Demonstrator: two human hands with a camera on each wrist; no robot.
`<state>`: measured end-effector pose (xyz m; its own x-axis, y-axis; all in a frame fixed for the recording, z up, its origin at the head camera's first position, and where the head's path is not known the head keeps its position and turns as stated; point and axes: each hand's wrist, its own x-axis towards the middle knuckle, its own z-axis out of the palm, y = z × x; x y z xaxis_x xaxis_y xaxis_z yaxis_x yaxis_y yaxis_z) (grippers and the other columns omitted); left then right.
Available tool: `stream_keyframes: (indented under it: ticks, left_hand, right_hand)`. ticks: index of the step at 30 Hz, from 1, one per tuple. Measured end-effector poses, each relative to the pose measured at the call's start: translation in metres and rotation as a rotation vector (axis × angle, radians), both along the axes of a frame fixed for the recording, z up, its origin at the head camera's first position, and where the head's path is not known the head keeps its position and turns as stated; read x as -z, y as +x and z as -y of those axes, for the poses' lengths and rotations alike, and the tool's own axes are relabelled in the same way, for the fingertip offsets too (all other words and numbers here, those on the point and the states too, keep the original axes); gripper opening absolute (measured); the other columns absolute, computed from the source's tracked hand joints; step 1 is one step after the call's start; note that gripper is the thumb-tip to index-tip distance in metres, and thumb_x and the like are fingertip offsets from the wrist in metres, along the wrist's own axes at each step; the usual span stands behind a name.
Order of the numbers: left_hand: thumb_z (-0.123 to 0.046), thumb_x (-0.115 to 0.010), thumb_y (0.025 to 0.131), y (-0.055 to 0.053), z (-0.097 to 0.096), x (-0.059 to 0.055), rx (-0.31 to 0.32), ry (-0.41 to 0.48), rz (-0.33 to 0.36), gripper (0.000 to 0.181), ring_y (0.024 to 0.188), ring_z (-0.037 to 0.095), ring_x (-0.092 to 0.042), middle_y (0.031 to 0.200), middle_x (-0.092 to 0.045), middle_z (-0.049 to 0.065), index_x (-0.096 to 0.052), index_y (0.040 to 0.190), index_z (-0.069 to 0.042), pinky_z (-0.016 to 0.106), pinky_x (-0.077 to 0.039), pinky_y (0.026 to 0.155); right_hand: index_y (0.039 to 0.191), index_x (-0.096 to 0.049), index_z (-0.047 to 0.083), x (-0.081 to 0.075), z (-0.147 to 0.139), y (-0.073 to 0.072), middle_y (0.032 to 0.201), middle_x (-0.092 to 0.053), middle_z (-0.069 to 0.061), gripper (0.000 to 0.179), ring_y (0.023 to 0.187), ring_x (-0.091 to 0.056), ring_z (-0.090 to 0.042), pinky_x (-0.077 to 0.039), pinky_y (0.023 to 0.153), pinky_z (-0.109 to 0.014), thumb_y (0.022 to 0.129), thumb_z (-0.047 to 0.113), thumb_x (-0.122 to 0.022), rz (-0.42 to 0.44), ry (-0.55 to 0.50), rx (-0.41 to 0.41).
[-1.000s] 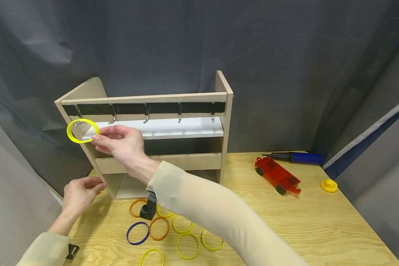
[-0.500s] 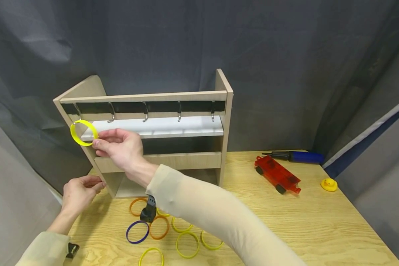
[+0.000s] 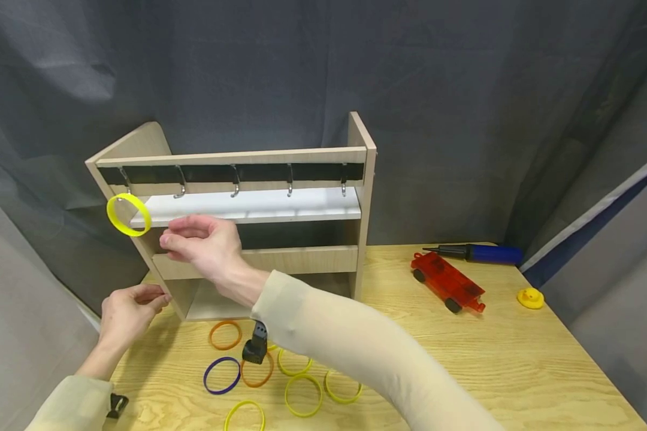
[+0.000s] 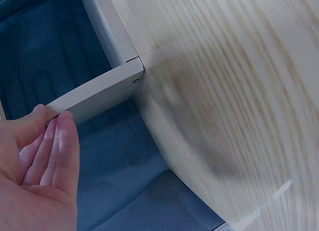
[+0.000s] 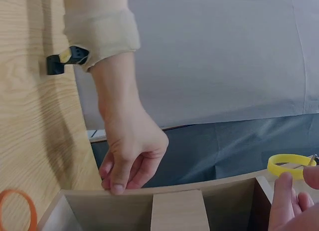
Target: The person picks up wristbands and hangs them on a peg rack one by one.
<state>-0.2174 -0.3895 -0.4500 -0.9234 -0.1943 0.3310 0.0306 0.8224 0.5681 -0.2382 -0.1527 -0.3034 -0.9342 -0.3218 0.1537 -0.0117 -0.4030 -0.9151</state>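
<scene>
Our left hand [image 3: 126,317] pinches the wooden rack [image 3: 280,261]; our right hand [image 3: 207,242], fingers loose, hovers beside the yellow wristband [image 3: 146,216] hanging on the leftmost hook [image 3: 126,179].

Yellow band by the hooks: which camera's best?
Head view: the yellow band shows nearly whole, at the leftmost hook and clear of the right hand. The right wrist view has it near the right edge, partly covered by fingers; the left wrist view doesn't show it.
</scene>
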Motion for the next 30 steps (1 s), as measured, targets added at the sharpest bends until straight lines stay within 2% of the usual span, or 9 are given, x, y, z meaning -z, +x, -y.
stream_keyframes:
  ticks: [7,13,20,25,30]
  left_hand:
    - [-0.026,-0.084,0.102,0.000,0.000,0.002,-0.011,0.029,0.028,0.026,0.067,-0.013,-0.070,0.103,-0.089,0.014,-0.086,0.116,-0.004,0.015,-0.054,0.059]
    - [-0.027,-0.086,0.102,0.001,0.000,0.003,-0.007,0.042,0.014,0.029,0.067,-0.024,-0.063,0.105,-0.089,0.016,-0.086,0.116,-0.002,0.009,-0.052,0.062]
    - [-0.028,-0.084,0.103,0.000,0.000,0.003,0.007,0.051,0.006,0.030,0.070,-0.025,-0.063,0.108,-0.088,0.017,-0.085,0.118,-0.002,0.009,-0.053,0.063]
    - [-0.029,-0.083,0.104,0.000,-0.001,0.003,0.009,0.071,0.019,0.031,0.071,-0.026,-0.062,0.109,-0.088,0.017,-0.085,0.119,-0.003,0.011,-0.055,0.062]
    - [-0.027,-0.085,0.102,0.002,0.000,0.003,0.007,0.088,0.007,0.029,0.071,-0.028,-0.062,0.109,-0.088,0.019,-0.086,0.117,-0.002,0.011,-0.055,0.061]
  right_hand:
    - [0.127,-0.078,-0.009,0.009,-0.034,0.001,0.121,-0.084,-0.027,0.031,0.091,-0.082,-0.012,-0.072,0.084,-0.032,0.096,-0.008,-0.083,-0.067,0.072,-0.092]
    - [0.125,-0.077,-0.010,0.015,-0.061,0.005,0.124,-0.082,-0.029,0.029,0.091,-0.081,-0.010,-0.072,0.087,-0.037,0.097,-0.007,-0.083,-0.107,0.127,-0.108]
    - [0.125,-0.078,-0.006,0.023,-0.090,0.010,0.127,-0.083,-0.025,0.028,0.096,-0.083,-0.011,-0.072,0.090,-0.037,0.098,-0.001,-0.083,-0.146,0.203,-0.143]
    - [0.126,-0.077,-0.006,0.043,-0.121,0.010,0.122,-0.084,-0.022,0.031,0.091,-0.083,-0.008,-0.071,0.092,-0.038,0.097,0.001,-0.083,-0.181,0.277,-0.152]
    - [0.126,-0.076,-0.008,0.069,-0.156,0.005,0.122,-0.084,-0.024,0.031,0.090,-0.082,-0.005,-0.071,0.093,-0.037,0.096,-0.001,-0.083,-0.165,0.345,-0.112]
